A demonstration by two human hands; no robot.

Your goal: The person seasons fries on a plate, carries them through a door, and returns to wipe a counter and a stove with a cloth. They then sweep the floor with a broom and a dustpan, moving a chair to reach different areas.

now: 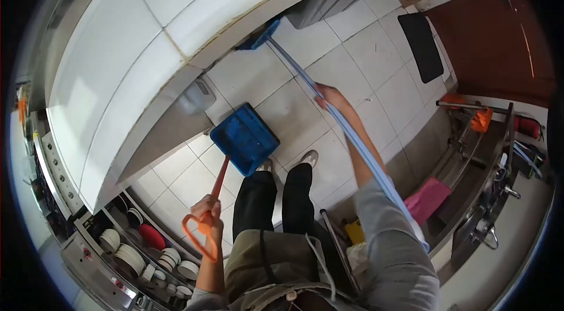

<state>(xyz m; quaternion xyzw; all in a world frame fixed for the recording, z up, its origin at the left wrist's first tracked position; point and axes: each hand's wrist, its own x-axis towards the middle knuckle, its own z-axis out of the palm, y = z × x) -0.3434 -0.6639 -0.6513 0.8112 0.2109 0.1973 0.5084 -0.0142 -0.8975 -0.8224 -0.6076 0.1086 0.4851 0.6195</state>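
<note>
My left hand (207, 210) is closed round the orange-red handle of a long-handled dustpan. The blue pan (245, 138) of this dustpan rests on the tiled floor just ahead of my feet, with dark marks inside it. In my right hand (330, 97) is the light blue pole of a broom (358, 143), its upper end running back along my forearm. The blue broom head (267, 35) is on the floor at the foot of the white tiled counter, its dark bristles partly hidden by the counter edge.
A white tiled counter (147, 35) overhangs the floor at left. Beyond the broom head stands a grey bin (329, 2) with a black liner. A black mat (421, 46) lies by the brown door (493, 41). Stacked bowls (129, 259) fill shelves at lower left; a pink cloth (427, 199) hangs at right.
</note>
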